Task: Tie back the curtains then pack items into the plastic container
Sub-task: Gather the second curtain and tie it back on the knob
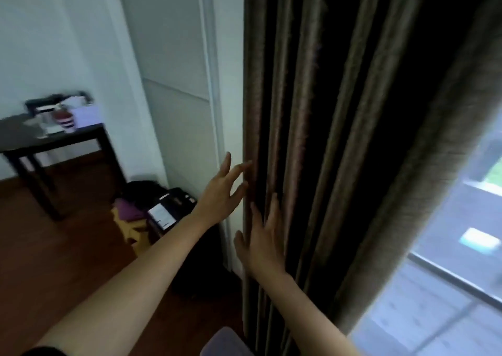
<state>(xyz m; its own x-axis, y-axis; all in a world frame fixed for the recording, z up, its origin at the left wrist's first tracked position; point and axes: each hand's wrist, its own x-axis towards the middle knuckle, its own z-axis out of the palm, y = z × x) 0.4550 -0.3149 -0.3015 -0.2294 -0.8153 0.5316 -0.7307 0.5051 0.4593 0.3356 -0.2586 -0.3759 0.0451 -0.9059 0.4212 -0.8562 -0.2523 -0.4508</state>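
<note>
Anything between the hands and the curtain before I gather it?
Nothing visible does. The left hand is open at the curtain edge by the white wall, its fingertips at the outer fold. The right hand lies flat on the folds lower down. No tieback shows in this view.

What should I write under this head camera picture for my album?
Both open hands, left hand and right hand, reach the gathered brown curtain beside the window.
</note>
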